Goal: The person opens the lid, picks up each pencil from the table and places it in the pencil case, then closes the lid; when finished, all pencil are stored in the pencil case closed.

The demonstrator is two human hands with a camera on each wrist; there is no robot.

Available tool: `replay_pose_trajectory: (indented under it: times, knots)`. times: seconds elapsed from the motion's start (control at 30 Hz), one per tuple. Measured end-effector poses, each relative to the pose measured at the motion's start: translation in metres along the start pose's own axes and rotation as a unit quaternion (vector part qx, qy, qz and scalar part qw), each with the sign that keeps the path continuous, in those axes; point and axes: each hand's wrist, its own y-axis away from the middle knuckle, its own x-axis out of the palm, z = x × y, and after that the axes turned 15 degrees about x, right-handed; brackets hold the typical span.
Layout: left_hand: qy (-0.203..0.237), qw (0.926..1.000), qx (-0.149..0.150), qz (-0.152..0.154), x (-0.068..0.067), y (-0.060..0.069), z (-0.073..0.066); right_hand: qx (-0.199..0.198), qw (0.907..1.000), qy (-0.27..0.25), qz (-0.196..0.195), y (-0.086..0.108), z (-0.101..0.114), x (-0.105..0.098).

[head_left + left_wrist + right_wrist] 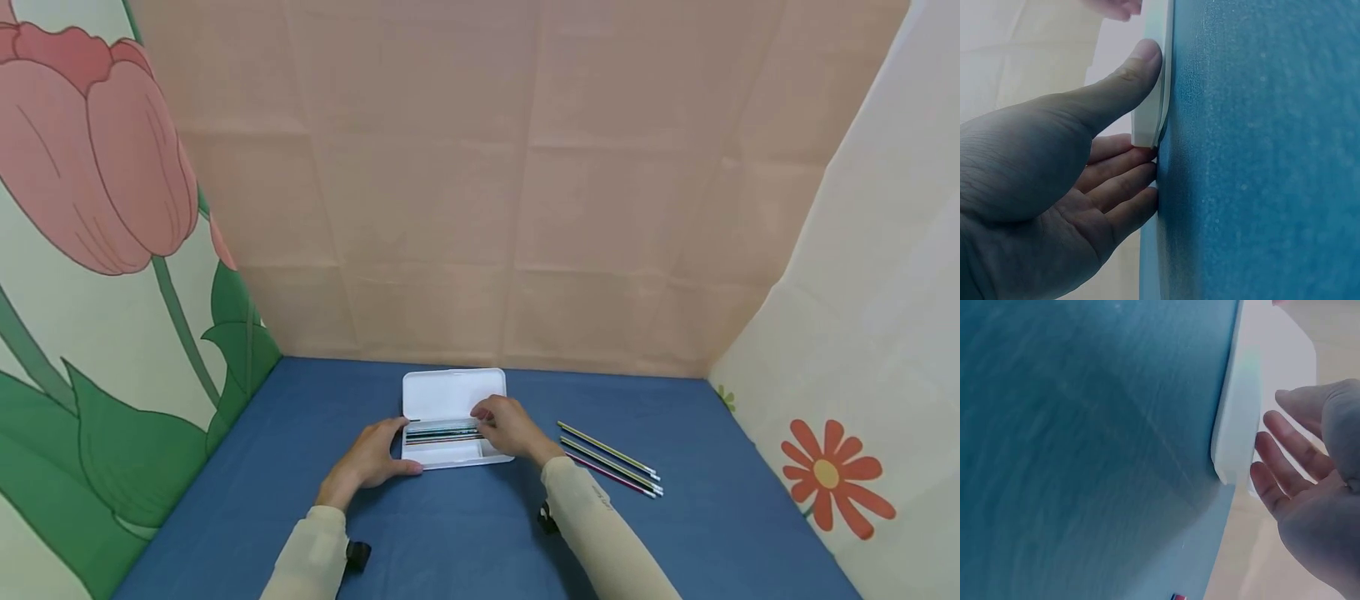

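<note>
A white pencil case lies with its lid raised toward the back. Inside, several dark and coloured pencils lie lengthwise in the tray. My left hand holds the left end of the case, thumb along the front edge and fingers at the side. In the left wrist view, that thumb rests against the case wall. Over the right part of the tray, my right hand reaches in near the pencil ends. Its thumb and fingers look apart and loosely bent, with nothing visible between them.
To the right of the case, several yellow-striped pencils and a red pencil lie slanted on the blue tablecloth. A beige cloth backdrop stands behind, with flower-printed panels on both sides.
</note>
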Motion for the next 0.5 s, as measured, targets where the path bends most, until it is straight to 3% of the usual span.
replay_pose_trajectory:
  times: [0.27, 0.5]
  knots:
    - [0.001, 1.0, 0.003, -0.002, 0.0, 0.0, 0.0, 0.011, 0.9972, -0.07, 0.022, 0.016, -0.005, -0.013]
    - [0.0, 1.0, 0.004, -0.002, 0.0, 0.002, 0.0, -0.001, 0.9974, -0.07, 0.019, 0.032, -0.007, -0.026]
